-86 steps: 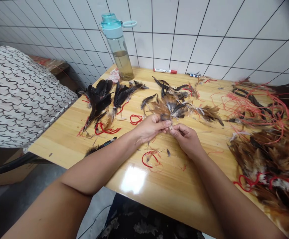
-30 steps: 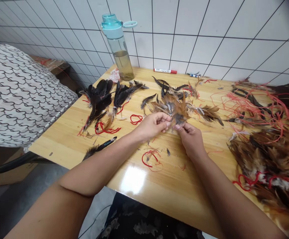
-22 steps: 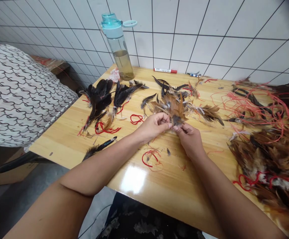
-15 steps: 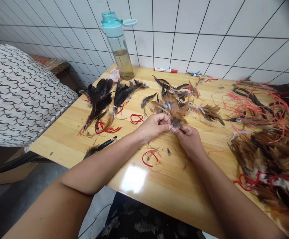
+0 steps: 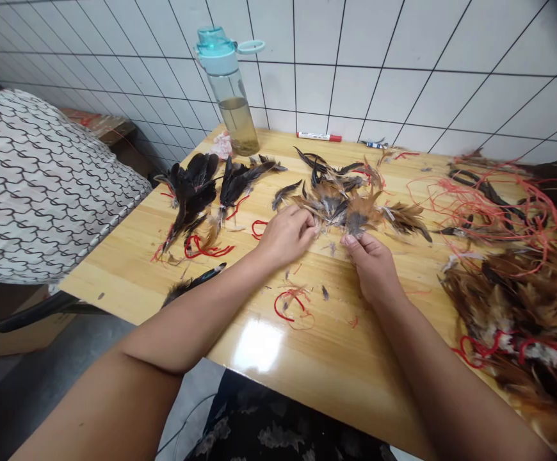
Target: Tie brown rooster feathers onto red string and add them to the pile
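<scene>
Your left hand (image 5: 287, 238) is curled, its fingers bent down against the near edge of a loose pile of brown and grey feathers (image 5: 343, 208), and your right hand (image 5: 372, 266) sits just below that pile with its fingertips pinched together; whether either hand grips a feather, I cannot tell. The pile lies mid-table on a glossy honey-coloured wooden table (image 5: 307, 365), between clumps of glossy black feathers (image 5: 192, 195) with loops of thin red string (image 5: 259, 227) and a large brown feather heap tangled with red string (image 5: 509, 307).
</scene>
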A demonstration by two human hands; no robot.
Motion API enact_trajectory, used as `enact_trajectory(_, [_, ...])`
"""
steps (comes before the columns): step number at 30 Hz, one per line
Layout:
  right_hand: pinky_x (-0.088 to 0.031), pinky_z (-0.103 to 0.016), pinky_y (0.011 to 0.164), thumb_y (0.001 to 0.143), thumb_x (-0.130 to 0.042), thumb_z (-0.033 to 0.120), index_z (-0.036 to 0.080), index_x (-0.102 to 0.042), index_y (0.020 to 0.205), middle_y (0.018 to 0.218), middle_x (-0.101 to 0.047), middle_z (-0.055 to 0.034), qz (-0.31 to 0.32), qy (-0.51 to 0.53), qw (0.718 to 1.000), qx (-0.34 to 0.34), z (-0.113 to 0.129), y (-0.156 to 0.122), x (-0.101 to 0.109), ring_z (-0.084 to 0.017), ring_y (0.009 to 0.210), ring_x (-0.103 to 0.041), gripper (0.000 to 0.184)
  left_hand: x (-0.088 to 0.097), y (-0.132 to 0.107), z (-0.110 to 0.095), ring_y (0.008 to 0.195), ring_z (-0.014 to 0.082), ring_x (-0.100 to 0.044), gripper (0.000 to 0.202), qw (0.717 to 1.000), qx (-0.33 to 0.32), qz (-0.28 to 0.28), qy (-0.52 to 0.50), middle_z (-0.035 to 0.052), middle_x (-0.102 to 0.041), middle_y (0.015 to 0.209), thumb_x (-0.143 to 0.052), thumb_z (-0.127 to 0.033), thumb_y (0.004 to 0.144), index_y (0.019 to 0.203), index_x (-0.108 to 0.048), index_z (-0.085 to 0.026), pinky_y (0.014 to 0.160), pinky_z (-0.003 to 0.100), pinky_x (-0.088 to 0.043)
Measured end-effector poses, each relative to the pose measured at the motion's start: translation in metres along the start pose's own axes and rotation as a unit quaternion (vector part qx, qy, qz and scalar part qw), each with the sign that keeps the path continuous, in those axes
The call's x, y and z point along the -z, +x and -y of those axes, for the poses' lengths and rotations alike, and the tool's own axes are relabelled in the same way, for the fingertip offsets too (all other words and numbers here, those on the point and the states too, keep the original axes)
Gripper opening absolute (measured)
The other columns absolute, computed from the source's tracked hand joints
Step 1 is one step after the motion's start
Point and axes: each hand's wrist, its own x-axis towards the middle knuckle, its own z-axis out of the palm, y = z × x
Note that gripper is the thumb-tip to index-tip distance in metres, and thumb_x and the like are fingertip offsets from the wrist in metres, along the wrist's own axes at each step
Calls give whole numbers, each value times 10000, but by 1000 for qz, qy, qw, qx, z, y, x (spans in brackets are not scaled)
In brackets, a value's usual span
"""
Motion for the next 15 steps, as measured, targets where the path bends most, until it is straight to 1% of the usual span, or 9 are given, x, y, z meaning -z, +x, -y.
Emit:
enact_trajectory(2, [-328,-266,568,747,-643,454,194,-567,678,596,-454,37,1,5,1000,1,0,-1,0,-111,558,-373,279,-6,-1,-4,899,227,-545,206,998,-6,17,53,89,-604,903,-600,-353,834,869,-617,-151,829,340,-423])
enact_trajectory(4, [-322,-265,566,755,-636,456,194,-564,679,597,-455,34,4,-1,1000,7,0,-1,-1,-112,561,-373,283,-9,0,-7,923,252,-553,226,995,-2,28,93,107,-608,922,-602,-365,832,879,-611,-144,830,356,-428])
enact_trajectory(7, [-315,-260,570,770,-616,434,187,-573,684,597,-459,34,-2,-21,1000,16,-1,-2,-1,-112,574,-385,265,-9,0,-9,906,246,-574,157,991,18,45,125,110,-622,912,-513,-268,873,871,-610,-145,811,350,-437])
enact_trajectory(9, [-311,-258,575,778,-602,419,181,-589,697,595,-461,36,-7,-33,999,20,-2,-2,-1,-113,579,-394,252,-4,-1,-9,879,230,-584,161,989,36,60,127,105,-631,894,-469,-217,879,855,-614,-149,793,335,-440])
enact_trajectory(12, [-307,-256,568,780,-588,409,177,-610,714,581,-455,41,-13,-42,999,21,-3,-1,-1,-111,568,-389,242,6,-2,-9,793,187,-575,138,994,61,68,68,73,-636,835,-493,-217,862,815,-609,-157,744,298,-432])
enact_trajectory(14, [-314,-255,569,776,-588,401,177,-613,711,580,-468,40,-16,-43,999,23,-4,-1,-1,-111,569,-395,235,12,-2,-10,706,148,-542,104,994,89,62,-22,32,-620,761,-529,-223,836,785,-593,-159,683,264,-412])
enact_trajectory(15, [-320,-254,573,772,-591,397,178,-612,705,582,-478,38,-16,-43,999,25,-4,0,-1,-112,573,-402,230,14,-2,-12,668,129,-520,94,989,108,59,-79,12,-605,727,-541,-223,825,774,-583,-157,651,247,-397])
